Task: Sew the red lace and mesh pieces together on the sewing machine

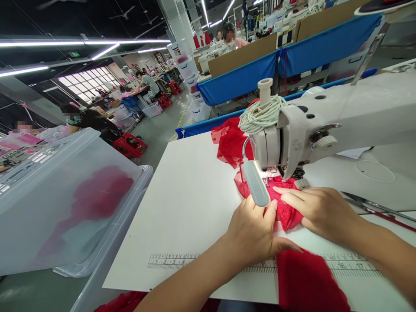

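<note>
Both the left hand point(251, 229) and right hand point(321, 212) touch the red lace fabric point(286, 217) beneath the sewing machine point(360, 108), the cloth running out on its near side, the right's extended fingers nearer the presser foot point(267, 182), the left's pinch impossible to tell behind the lamp point(255, 184).
</note>
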